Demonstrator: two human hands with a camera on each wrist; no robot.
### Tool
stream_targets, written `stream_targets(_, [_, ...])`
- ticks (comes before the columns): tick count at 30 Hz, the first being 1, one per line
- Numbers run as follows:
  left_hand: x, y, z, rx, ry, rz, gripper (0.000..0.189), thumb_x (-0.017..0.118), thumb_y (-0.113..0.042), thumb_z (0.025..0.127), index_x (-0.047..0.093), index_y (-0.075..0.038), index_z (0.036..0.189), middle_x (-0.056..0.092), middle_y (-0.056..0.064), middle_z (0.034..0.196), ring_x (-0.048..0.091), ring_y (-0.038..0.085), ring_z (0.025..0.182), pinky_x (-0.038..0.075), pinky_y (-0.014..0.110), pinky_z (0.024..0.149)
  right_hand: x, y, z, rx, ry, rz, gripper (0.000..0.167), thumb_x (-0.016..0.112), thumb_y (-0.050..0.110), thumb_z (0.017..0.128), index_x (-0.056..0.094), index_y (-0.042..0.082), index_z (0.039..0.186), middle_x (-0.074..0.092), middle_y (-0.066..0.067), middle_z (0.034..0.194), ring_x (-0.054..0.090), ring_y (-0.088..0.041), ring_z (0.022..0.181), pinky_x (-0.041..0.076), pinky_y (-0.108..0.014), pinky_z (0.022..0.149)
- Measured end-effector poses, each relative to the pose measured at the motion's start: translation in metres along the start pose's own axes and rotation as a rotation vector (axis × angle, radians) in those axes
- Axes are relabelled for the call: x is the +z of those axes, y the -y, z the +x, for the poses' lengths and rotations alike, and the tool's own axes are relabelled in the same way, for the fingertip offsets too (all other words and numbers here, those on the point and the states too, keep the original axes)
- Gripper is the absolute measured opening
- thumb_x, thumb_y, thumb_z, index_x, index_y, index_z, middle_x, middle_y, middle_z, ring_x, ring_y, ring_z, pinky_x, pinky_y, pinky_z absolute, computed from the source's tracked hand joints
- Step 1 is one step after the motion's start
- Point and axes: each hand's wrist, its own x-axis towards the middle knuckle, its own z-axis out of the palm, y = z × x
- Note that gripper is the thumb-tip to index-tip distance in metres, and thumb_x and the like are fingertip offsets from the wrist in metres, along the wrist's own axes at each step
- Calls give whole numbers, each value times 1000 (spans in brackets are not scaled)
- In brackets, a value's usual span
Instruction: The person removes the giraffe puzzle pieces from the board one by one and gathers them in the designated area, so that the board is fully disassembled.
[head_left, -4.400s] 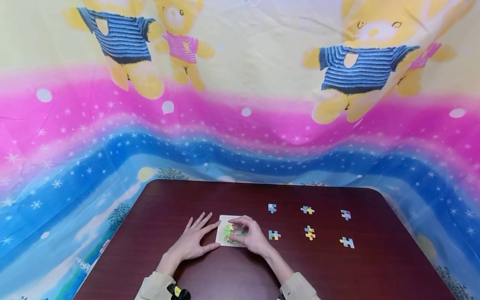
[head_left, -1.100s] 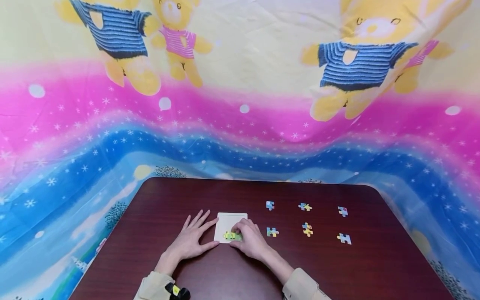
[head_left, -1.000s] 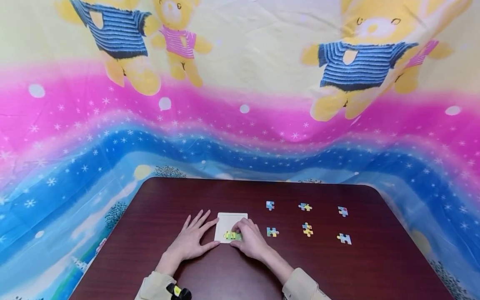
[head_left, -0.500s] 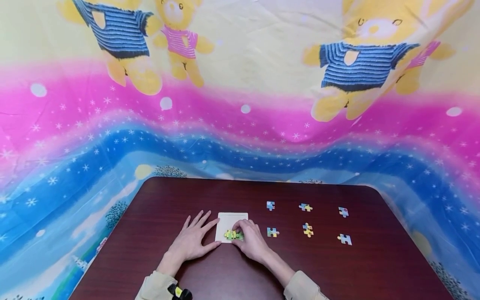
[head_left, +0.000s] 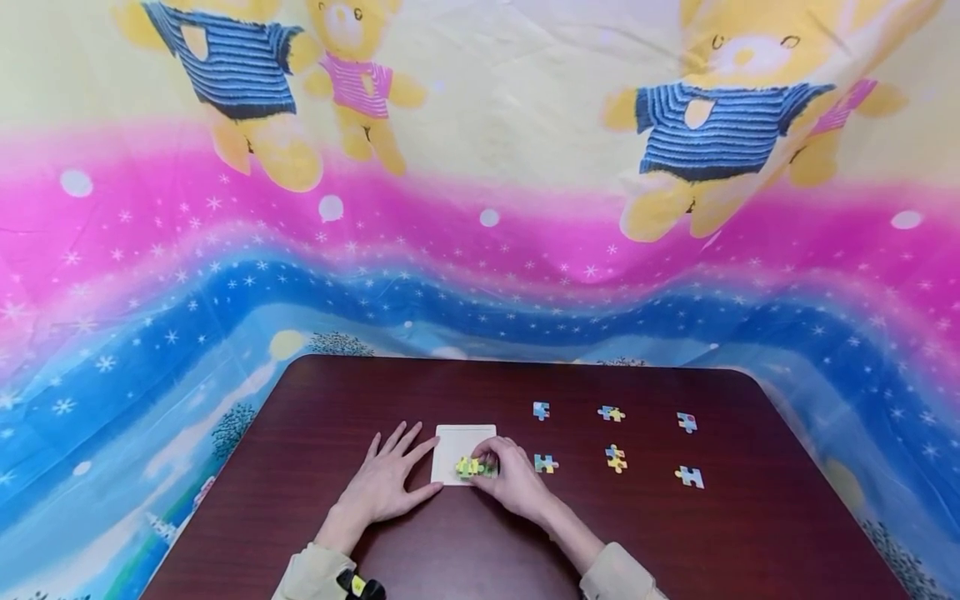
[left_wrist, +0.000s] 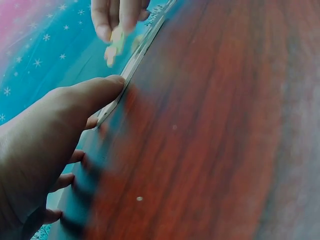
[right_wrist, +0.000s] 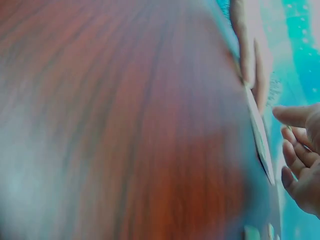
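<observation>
My right hand (head_left: 517, 479) pinches a yellow and green strip of joined jigsaw pieces (head_left: 470, 467) between thumb and fingertips, over the front right part of a small white puzzle board (head_left: 453, 442). From the left wrist view the jigsaw pieces (left_wrist: 115, 47) hang from the fingertips, raised above the board (left_wrist: 132, 65). The fingers hide the strip's right end. My left hand (head_left: 381, 485) lies with fingers spread on the table at the board's left side. Its thumb and index finger touch the board's edge; the thumb (left_wrist: 102, 91) shows there in the left wrist view.
Several loose jigsaw pieces lie spread in two rows on the dark wooden table (head_left: 570, 542), right of the board. The nearest is a blue and green one (head_left: 545, 463); farthest right is a light blue one (head_left: 689, 477). A printed bear curtain (head_left: 487, 283) hangs behind the table.
The joined pieces were over the board's middle, then low at its front edge; now they are lifted and shifted slightly right with my right hand. The left hand stays put.
</observation>
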Motion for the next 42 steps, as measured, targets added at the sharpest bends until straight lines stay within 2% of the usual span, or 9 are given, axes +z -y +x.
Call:
stream_targets(4, [-1, 0, 0, 7, -13, -12, 79, 67, -69, 99, 53, -29, 165, 42, 14, 177, 33, 45, 166, 27, 79, 127, -32, 14, -7, 78, 75, 69, 25, 92, 9, 88, 76, 8, 108, 71, -5, 97, 63, -18, 89, 53, -24, 79])
stream_targets(10, [-3, 1, 0, -11, -8, -8, 80, 63, -72, 100, 50, -31, 167, 39, 12, 178, 30, 43, 168, 23, 78, 130, -77, 3, -29, 155, 120, 160, 25, 89, 9, 91, 76, 6, 112, 72, -8, 100, 65, -24, 90, 54, -22, 77])
stream_targets(13, [-2, 1, 1, -11, -12, -9, 80, 63, -73, 100, 50, -31, 167, 39, 12, 178, 30, 43, 168, 23, 78, 130, -101, -5, -44, 142, 124, 153, 24, 88, 11, 93, 75, 6, 114, 73, -9, 103, 66, -21, 91, 56, -24, 78])
stream_targets(17, [-3, -1, 1, -7, -10, -20, 80, 63, -72, 100, 50, -31, 167, 39, 12, 178, 30, 44, 168, 22, 79, 130, -131, -13, -68, 140, 112, 118, 23, 86, 15, 96, 75, 9, 115, 76, -8, 109, 67, -8, 96, 60, -27, 83])
stream_targets(23, [-1, -1, 2, -6, -8, -36, 80, 64, -71, 100, 50, -31, 167, 39, 12, 179, 28, 44, 169, 20, 79, 130, -166, -26, -108, 64, 73, -16, 24, 88, 13, 94, 74, 16, 113, 75, -2, 109, 67, 0, 101, 60, -26, 86])
stream_targets(28, [-2, 0, 2, -11, -7, -35, 79, 65, -71, 99, 50, -31, 166, 38, 12, 179, 28, 43, 169, 20, 79, 131, -180, -38, -134, -34, 32, -100, 33, 92, 4, 86, 74, 20, 109, 73, 1, 105, 66, -4, 98, 55, -21, 82])
stream_targets(34, [-1, 1, 1, -13, 5, -42, 79, 65, -70, 100, 50, -31, 167, 38, 12, 179, 27, 43, 169, 19, 79, 131, -180, -50, -152, -148, -19, -157, 44, 95, -4, 76, 73, 20, 105, 71, 3, 103, 61, -5, 98, 46, -14, 83])
stream_targets(39, [1, 3, 0, -15, 8, -50, 80, 64, -71, 100, 49, -31, 167, 37, 12, 180, 27, 43, 170, 19, 79, 131, -176, -54, -155, -182, -52, -226, 49, 98, -3, 69, 72, 24, 102, 69, 7, 102, 57, -4, 98, 42, -11, 86])
stream_targets(42, [2, 3, -1, -13, 13, -53, 80, 63, -71, 100, 48, -32, 168, 36, 12, 180, 26, 43, 170, 18, 79, 131, -174, -53, -154, -164, -45, -247, 47, 99, 2, 70, 72, 24, 102, 69, 7, 102, 57, -4, 97, 42, -14, 85])
